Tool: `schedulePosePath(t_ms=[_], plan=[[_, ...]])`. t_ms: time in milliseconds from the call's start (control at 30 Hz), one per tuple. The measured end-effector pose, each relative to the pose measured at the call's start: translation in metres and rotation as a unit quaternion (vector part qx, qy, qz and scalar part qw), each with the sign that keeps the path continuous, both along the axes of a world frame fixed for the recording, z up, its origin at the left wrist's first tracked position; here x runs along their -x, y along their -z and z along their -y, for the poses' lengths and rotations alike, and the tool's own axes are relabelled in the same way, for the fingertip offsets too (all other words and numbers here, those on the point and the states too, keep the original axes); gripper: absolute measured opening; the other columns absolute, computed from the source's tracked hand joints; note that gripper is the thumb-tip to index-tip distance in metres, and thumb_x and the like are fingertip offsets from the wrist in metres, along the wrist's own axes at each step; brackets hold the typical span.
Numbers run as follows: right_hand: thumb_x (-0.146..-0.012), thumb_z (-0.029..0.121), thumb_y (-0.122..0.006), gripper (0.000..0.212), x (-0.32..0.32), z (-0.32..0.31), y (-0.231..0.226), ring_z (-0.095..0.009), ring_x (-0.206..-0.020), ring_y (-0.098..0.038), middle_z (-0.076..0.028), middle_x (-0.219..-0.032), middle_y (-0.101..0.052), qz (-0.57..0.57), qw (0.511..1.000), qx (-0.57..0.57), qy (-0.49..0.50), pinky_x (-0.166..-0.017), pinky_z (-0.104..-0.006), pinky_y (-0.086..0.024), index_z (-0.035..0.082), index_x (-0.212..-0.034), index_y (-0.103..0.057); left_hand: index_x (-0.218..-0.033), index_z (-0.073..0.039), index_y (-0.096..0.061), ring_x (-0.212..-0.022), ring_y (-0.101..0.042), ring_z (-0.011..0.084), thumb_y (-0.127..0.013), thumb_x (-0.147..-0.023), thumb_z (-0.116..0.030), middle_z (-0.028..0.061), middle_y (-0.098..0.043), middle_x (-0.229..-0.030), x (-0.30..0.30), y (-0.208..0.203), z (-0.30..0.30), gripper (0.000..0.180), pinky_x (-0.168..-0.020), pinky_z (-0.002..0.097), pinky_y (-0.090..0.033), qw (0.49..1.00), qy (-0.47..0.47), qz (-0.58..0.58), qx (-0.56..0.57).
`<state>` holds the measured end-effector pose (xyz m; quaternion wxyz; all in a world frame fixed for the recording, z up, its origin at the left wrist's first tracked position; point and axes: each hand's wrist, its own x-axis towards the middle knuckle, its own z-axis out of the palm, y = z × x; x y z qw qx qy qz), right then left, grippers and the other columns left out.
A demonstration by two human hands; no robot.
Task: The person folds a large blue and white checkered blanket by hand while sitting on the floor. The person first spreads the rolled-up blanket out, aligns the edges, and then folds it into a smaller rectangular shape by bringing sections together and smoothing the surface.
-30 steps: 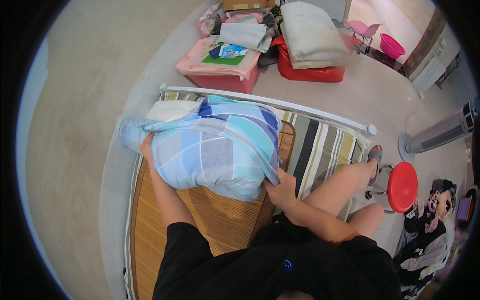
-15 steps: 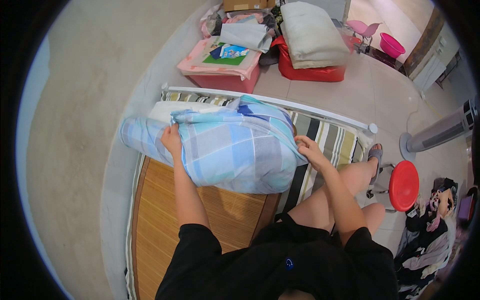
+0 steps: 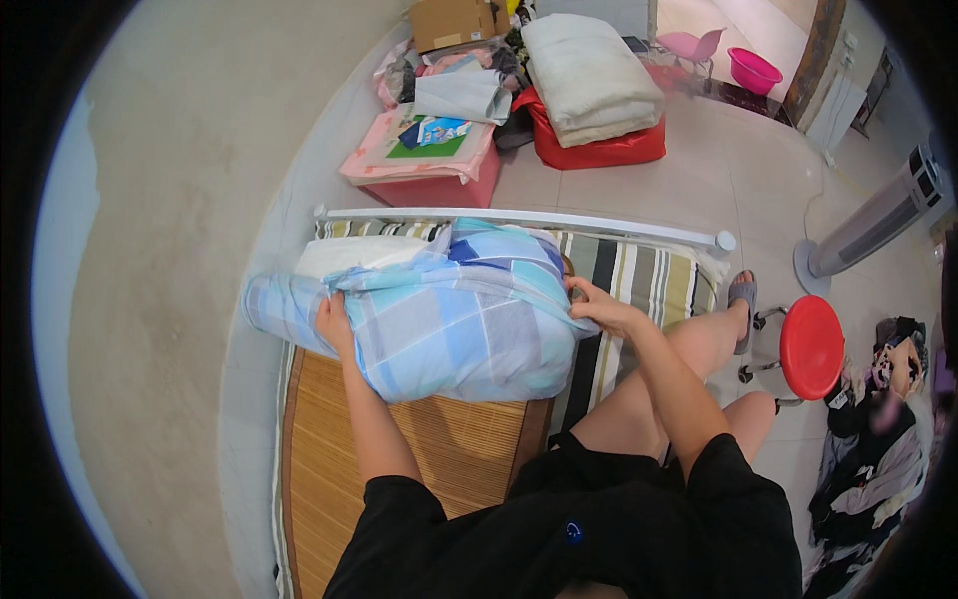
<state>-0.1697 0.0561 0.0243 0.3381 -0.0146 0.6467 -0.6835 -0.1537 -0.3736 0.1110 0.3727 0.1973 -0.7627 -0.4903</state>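
As the head view shows it, the blue checked bundle [image 3: 459,334] sits across the far part of the bed, resting on the slatted mat [image 3: 329,449], with a hand at either end. The left hand [image 3: 336,321] pinches the cloth's edge at the left, thumb and fingers closed on a gathered fold. Over on the right, the right hand [image 3: 602,307] has its fingers bent at the bundle's right edge; whether they nip the cloth or merely touch it, I cannot tell.

Handling this well, I'd judge, calls for holds at matching height, a steady even pull, and fingertips on the hem rather than deep in the padding, so that the folds lie flat and nothing bunches inside.

And look at the textures! The checked cloth looks thin and soft, creased along its far side, swelling into a plump, rounded heap. Left of it lies a checked roll [image 3: 284,309], smoother and tube-like; just beyond, a pale, crumpled white cloth [image 3: 359,257]. The mat is stiff, all fine parallel slats with a dark brown border, while the striped sheet [image 3: 654,282] to the right looks soft, ending near a smooth white rail [image 3: 519,220].
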Motion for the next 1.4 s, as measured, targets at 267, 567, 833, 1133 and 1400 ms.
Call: schedulePosePath(t_ms=[267,567,833,1133,1400], plan=[[-0.069,0.021,-0.072,0.040,-0.039,0.016,-0.018,-0.017,-0.086,-0.047,-0.007,-0.105,-0.043,-0.251,0.967,-0.029,0.029,-0.081,-0.0268,-0.041,0.007,-0.100,-0.051,-0.069,0.003,-0.055,-0.062,-0.040,0.0099,-0.060,-0.084,-0.018,-0.0002,-0.048,-0.063,-0.012,0.026,0.031,0.026,-0.055,0.0287,-0.034,0.998,0.010,-0.048,-0.039],[-0.067,0.016,-0.068,0.068,-0.027,0.015,-0.039,-0.026,-0.088,-0.053,-0.012,-0.097,-0.050,-0.291,0.949,-0.122,0.013,-0.082,-0.0309,-0.045,0.008,-0.130,-0.047,-0.072,0.005,-0.058,-0.062,-0.044,0.0115,-0.058,-0.083,-0.017,0.0023,-0.055,-0.065,-0.009,0.017,0.039,0.025,-0.057,0.0302,-0.037,1.000,0.021,-0.003,0.005],[-0.074,0.008,-0.056,0.025,-0.024,-0.001,-0.021,-0.032,-0.090,-0.056,-0.013,-0.093,-0.058,-0.383,0.901,-0.203,0.017,-0.080,-0.0366,-0.045,0.000,-0.097,-0.062,-0.084,0.007,-0.064,-0.069,-0.054,0.0138,-0.056,-0.081,-0.015,0.0040,-0.061,-0.072,-0.015,0.022,0.013,0.024,-0.063,0.0273,-0.044,0.991,0.103,-0.058,-0.060],[-0.080,0.004,-0.047,0.020,-0.095,0.005,-0.024,-0.032,-0.069,-0.059,-0.016,-0.091,-0.061,-0.291,0.954,-0.074,0.022,-0.066,-0.0381,-0.048,0.000,-0.097,-0.057,-0.092,0.007,-0.063,-0.073,-0.063,0.0192,-0.050,-0.087,-0.012,0.0117,-0.065,-0.084,-0.038,-0.004,-0.010,0.023,-0.063,0.0310,-0.052,0.987,0.129,-0.020,-0.089],[-0.073,-0.001,-0.057,0.046,-0.083,0.025,-0.043,-0.037,-0.080,-0.058,-0.016,-0.096,-0.057,-0.392,0.873,-0.258,0.132,-0.071,-0.0420,-0.048,0.006,-0.117,-0.049,-0.096,0.005,-0.061,-0.075,-0.066,0.0260,-0.046,-0.087,-0.006,0.0170,-0.065,-0.089,-0.052,-0.018,-0.030,0.020,-0.068,0.0353,-0.058,0.947,0.164,-0.063,-0.268]])
